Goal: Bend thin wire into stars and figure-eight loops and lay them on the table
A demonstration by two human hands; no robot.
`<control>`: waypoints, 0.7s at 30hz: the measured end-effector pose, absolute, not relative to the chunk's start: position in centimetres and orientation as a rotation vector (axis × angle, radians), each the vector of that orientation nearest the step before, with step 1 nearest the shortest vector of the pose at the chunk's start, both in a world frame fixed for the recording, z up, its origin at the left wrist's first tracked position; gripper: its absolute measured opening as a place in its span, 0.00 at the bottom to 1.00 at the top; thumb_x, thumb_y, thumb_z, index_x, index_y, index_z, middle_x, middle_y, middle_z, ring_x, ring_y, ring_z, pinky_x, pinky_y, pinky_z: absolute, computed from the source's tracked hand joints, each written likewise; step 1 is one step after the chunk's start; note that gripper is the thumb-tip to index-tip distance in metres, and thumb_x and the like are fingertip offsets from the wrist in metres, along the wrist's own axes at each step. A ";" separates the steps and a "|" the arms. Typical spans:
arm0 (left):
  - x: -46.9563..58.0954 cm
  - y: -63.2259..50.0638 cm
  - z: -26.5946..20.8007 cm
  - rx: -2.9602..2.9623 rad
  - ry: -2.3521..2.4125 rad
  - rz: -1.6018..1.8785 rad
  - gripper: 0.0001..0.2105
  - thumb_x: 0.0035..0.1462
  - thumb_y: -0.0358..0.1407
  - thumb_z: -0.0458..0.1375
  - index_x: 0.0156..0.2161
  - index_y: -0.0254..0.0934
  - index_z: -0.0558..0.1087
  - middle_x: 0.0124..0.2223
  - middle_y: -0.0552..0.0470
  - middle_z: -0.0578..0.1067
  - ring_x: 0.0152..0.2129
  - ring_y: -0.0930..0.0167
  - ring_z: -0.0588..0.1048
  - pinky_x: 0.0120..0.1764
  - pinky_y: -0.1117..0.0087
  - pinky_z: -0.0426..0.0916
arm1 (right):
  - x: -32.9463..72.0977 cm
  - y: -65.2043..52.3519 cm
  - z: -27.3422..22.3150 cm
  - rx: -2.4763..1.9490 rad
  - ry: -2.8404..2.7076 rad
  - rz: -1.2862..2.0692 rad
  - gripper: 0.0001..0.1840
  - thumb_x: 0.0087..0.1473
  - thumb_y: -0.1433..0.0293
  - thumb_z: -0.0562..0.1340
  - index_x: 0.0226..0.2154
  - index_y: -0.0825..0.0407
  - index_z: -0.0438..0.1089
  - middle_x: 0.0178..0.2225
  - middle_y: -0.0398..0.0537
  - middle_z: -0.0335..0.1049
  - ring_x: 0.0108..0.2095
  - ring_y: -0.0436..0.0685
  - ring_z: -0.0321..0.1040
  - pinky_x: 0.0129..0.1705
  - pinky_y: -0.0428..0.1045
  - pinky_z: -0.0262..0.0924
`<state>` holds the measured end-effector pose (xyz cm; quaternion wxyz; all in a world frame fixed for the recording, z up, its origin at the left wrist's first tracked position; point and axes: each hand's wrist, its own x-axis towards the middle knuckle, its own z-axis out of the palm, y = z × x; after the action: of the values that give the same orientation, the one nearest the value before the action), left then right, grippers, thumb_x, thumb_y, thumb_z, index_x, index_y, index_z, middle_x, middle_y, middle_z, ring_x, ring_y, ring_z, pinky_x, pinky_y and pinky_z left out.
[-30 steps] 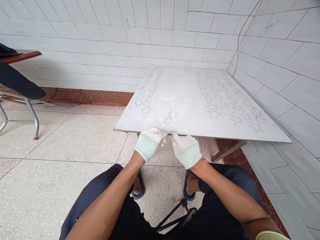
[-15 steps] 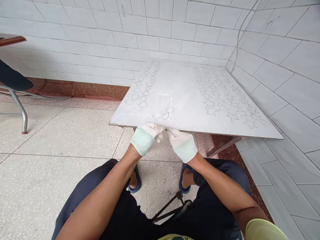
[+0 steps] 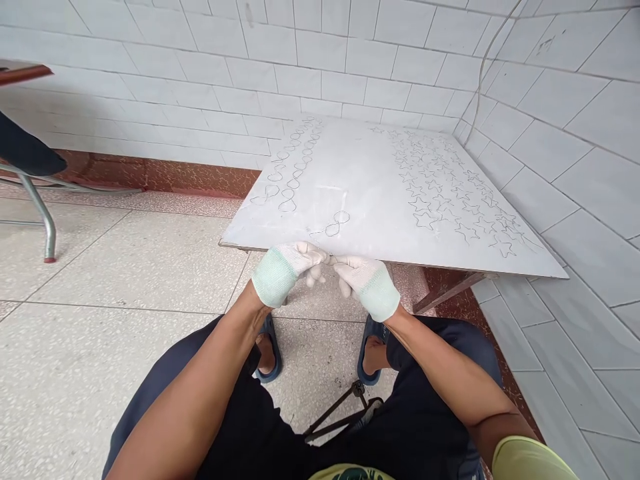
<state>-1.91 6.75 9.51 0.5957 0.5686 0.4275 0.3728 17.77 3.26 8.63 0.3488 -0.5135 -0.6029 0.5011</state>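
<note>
From where I stand, a seated person leans over the near edge of a white surface [image 3: 370, 193], both hands in white gloves with pale green cuffs. The left hand [image 3: 296, 263] is at the near edge, thumb and forefinger pressed together, the other fingers curled below. The right hand [image 3: 366, 280] faces it just beside, pinching the same way. Between the two fingertips I can make out a thin wire [image 3: 331, 259], and both grips look closed on its ends; the gloves hide most of it, so I can't tell its full shape.

Just beyond the hands, on the near part of the surface, lies a figure-eight wire [image 3: 339, 223]. Along the left side, looped wires [image 3: 289, 192] run in two rows from near to far. Over on the right, many star-shaped wires [image 3: 440, 200] are spread out, crowding together and seeming to overlap towards the right edge.

White tiled walls [image 3: 200, 67] meet at the far right, where a pale cable [image 3: 483, 73] hangs down the corner. On the left a metal chair leg [image 3: 45, 217] stands on the speckled floor [image 3: 100, 267]. Near me, between the person's blue sandals [image 3: 369, 375], sits a dark metal frame [image 3: 325, 421].
</note>
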 end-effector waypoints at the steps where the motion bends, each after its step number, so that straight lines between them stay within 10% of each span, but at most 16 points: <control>1: -2.0 6.7 9.6 1.355 1.025 0.850 0.17 0.51 0.50 0.69 0.31 0.37 0.75 0.18 0.55 0.72 0.19 0.69 0.75 0.22 0.73 0.68 | 17.9 3.3 8.6 -1.338 -1.597 1.285 0.20 0.69 0.61 0.57 0.47 0.52 0.82 0.19 0.37 0.69 0.17 0.48 0.60 0.24 0.46 0.55; 7: -2.9 6.7 10.0 1.431 1.214 0.803 0.13 0.54 0.46 0.66 0.28 0.37 0.75 0.21 0.52 0.77 0.15 0.72 0.72 0.18 0.74 0.65 | 19.1 3.2 9.9 -1.444 -2.008 0.765 0.18 0.64 0.57 0.67 0.50 0.49 0.81 0.44 0.47 0.84 0.44 0.58 0.79 0.49 0.51 0.67; 14: -2.6 6.6 10.3 1.427 1.287 0.788 0.13 0.56 0.44 0.64 0.26 0.37 0.76 0.20 0.51 0.76 0.15 0.72 0.73 0.19 0.74 0.67 | 17.7 2.5 8.2 -1.488 -2.220 -0.227 0.20 0.70 0.54 0.61 0.41 0.52 0.81 0.33 0.53 0.79 0.38 0.63 0.75 0.41 0.55 0.59; 21: -1.9 6.2 9.5 1.382 1.265 0.774 0.12 0.57 0.45 0.66 0.32 0.38 0.78 0.22 0.50 0.78 0.15 0.70 0.73 0.19 0.71 0.67 | 17.7 2.6 6.4 -1.466 -2.127 -0.328 0.20 0.72 0.69 0.55 0.30 0.49 0.77 0.27 0.48 0.74 0.32 0.58 0.69 0.38 0.55 0.49</control>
<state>-1.93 6.21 9.47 0.5286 0.5787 0.5298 0.3240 17.69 2.58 6.40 0.2655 -0.5428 -0.7874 -0.1215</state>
